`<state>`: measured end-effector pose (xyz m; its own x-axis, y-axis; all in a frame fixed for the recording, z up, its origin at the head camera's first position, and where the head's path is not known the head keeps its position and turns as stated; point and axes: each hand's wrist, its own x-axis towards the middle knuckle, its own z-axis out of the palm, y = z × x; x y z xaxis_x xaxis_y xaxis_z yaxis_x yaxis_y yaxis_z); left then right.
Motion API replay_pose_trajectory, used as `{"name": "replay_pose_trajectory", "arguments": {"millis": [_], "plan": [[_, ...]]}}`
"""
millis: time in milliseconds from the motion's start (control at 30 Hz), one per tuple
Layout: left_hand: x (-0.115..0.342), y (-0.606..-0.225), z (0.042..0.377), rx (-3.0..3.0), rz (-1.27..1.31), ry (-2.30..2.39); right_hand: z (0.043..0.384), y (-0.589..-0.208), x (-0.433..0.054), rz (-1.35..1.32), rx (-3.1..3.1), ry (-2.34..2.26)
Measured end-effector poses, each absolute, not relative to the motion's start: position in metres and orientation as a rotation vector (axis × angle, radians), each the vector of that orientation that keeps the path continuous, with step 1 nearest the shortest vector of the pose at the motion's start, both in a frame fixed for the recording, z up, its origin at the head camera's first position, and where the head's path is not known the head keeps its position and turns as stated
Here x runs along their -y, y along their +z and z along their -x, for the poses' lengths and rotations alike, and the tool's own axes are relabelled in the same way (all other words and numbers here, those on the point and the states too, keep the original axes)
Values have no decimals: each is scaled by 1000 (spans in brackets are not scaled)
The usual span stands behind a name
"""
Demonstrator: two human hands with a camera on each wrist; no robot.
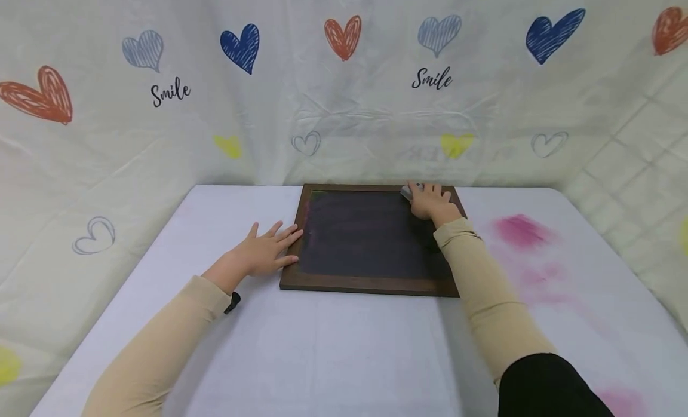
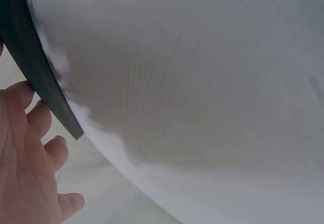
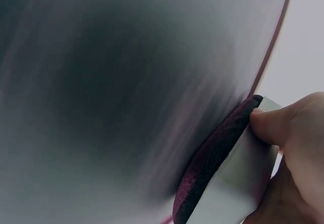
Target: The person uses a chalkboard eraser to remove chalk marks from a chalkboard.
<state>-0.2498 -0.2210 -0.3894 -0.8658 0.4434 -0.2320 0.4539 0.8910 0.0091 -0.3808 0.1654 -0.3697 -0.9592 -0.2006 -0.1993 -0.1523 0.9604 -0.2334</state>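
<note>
A small chalkboard (image 1: 365, 238) in a brown wooden frame (image 1: 371, 284) lies on the white-covered table. My left hand (image 1: 263, 253) has its fingers spread, with the fingertips on the frame's left side. At the board's top right corner, my right hand (image 1: 432, 203) grips a chalkboard eraser (image 3: 233, 178) between thumb and fingers. The eraser has a light grey back and a dark felt pad stained purple, and the felt lies against the dark surface. Faint pinkish streaks show beside the felt in the right wrist view, and a reddish tint runs along the board's left edge.
Pink powdery smudges (image 1: 524, 232) mark the white tablecloth (image 1: 344, 351) right of the board. Behind the table hangs a pale curtain (image 1: 371, 94) printed with hearts and the word Smile. A black band sits at the left cuff.
</note>
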Motion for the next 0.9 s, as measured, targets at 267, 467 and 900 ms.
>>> {"name": "replay_pose_trajectory", "arguments": {"millis": [267, 467, 900], "plan": [[221, -390, 250, -2839, -690, -67, 377, -368, -196, 148, -2904, -338], [220, -389, 250, -2836, -696, -69, 375, -370, -184, 103, -2912, -387], [219, -385, 248, -2830, -686, -54, 366, -368, -94, 306, -2865, -315]]}}
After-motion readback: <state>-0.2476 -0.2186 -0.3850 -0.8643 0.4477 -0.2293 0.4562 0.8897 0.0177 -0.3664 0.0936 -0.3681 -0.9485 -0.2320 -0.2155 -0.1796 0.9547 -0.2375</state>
